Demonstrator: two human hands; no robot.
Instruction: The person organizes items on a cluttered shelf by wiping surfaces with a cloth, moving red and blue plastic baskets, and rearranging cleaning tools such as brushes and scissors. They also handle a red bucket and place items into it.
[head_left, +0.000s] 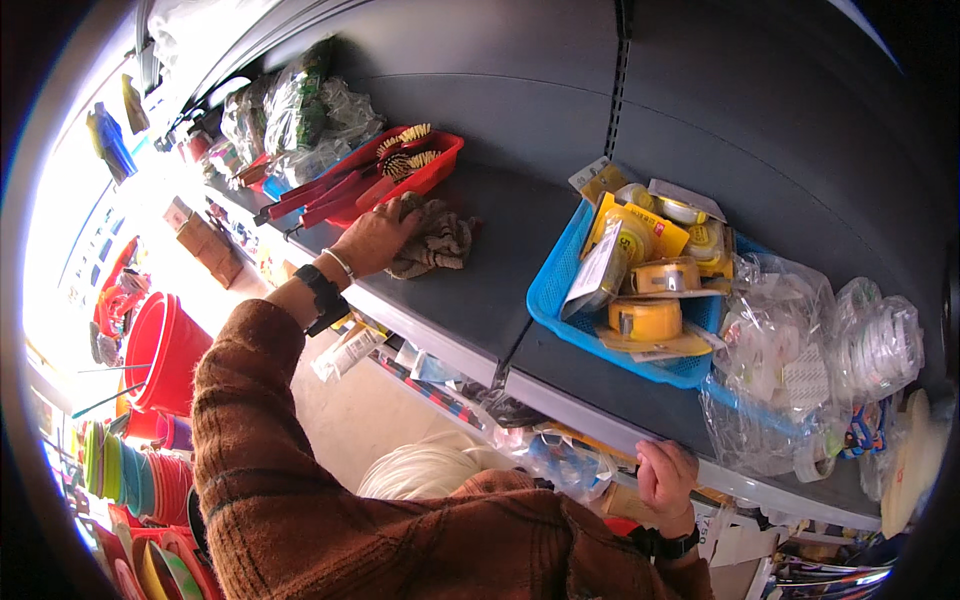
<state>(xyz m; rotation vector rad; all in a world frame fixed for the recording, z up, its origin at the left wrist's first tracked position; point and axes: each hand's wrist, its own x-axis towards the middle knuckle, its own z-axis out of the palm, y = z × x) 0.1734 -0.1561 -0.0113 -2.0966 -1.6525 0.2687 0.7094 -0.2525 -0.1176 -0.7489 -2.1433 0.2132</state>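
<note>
My left hand (376, 238) is closed over a crumpled brown-grey cloth (436, 238) and presses it onto the dark metal shelf (491, 217). Right behind that hand sits a red plastic basket (442, 171) with wooden-bristled hairbrushes (405, 154) and long red-handled tools (319, 195) in it. My right hand (666, 480) is at the pale front edge of the shelf (577, 416), fingers curled and nothing visible in them. A blue plastic basket (551, 300) farther in holds several yellow tape measures (645, 319), some on cards.
Bagged clear tape rolls (874, 349) and other plastic packs (780, 345) crowd the shelf's right end. Wrapped goods (296, 112) stand beyond the red basket. Lower shelves hold packets (349, 352). A white coil (420, 465) lies below; red buckets (165, 352) and stacked colored tubs (135, 472) stand left.
</note>
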